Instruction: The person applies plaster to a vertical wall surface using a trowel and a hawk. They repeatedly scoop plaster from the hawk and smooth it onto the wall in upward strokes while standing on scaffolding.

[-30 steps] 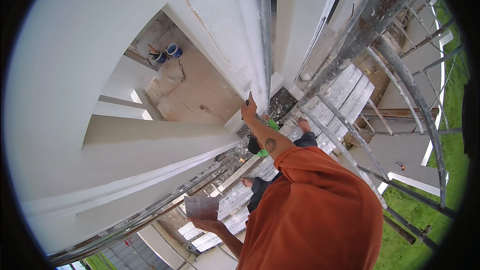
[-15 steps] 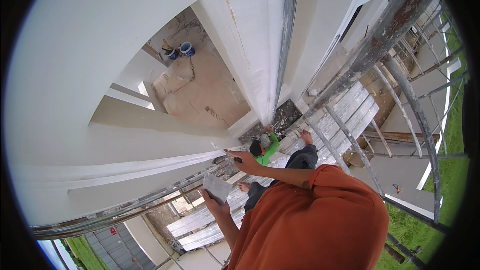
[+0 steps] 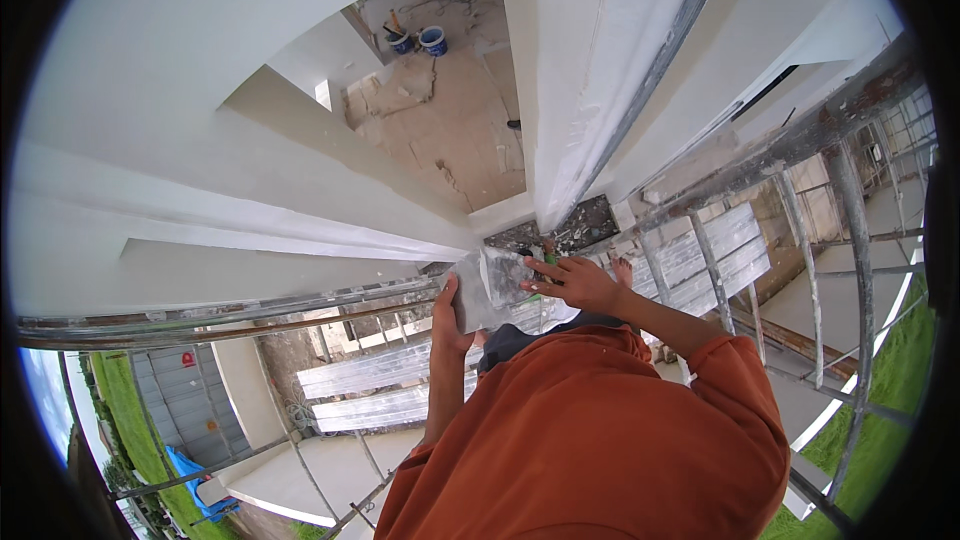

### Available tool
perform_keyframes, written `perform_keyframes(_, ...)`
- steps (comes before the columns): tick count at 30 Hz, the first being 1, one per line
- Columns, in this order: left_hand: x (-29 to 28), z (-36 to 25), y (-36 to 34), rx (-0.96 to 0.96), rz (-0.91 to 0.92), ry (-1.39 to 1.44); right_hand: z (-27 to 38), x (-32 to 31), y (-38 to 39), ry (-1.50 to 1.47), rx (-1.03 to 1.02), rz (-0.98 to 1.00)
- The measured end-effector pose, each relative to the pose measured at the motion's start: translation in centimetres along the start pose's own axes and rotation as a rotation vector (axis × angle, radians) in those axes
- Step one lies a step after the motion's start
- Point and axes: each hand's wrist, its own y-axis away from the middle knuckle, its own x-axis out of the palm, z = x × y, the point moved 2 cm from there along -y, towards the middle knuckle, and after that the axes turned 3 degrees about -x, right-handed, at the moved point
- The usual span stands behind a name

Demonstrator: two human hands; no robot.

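My left hand (image 3: 452, 318) grips the edge of a flat grey rectangular plate (image 3: 468, 300), tilted in front of my chest. My right hand (image 3: 582, 283) is closed on what looks like a putty knife (image 3: 503, 276). Its wide blade lies over or against the plate's right side; whether they touch I cannot tell. The knife's handle is mostly hidden by my fingers. Beyond both hands runs a white wall edge (image 3: 420, 243), with a white column (image 3: 590, 90) to its right.
Below are pale scaffold planks (image 3: 380, 368), with metal scaffold tubes (image 3: 855, 210) on the right. A person in green (image 3: 550, 260) is mostly hidden beneath my hands. Through the opening, two buckets (image 3: 433, 41) stand on a dusty floor (image 3: 425, 130). Long pipes (image 3: 250, 330) run at left.
My right hand has moved from the wall edge to the plate, bringing the blade against or over it. The plate has risen to the right. My view has turned, and the person in green is now mostly covered.
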Motion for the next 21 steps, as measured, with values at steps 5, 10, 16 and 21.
perform_keyframes(5, 1.7, -1.3, 1.9, 0.23, -0.017, 0.048, -4.6, 0.7, 2.9, -0.297, 0.247, -0.141)
perform_keyframes(10, -1.6, 0.9, 0.0, 1.029, -0.611, -0.4, -0.4, -3.0, 0.4, -1.972, 0.889, -0.224)
perform_keyframes(16, 4.0, 1.3, 1.6, 1.676, -0.184, -0.892, 4.0, -1.6, -3.3, -2.472, 0.417, 0.012)
perform_keyframes(21, -4.6, 0.4, 2.1, 1.023, 0.138, -1.636, -1.9, -0.3, 0.3, -2.238, 0.503, -0.119)
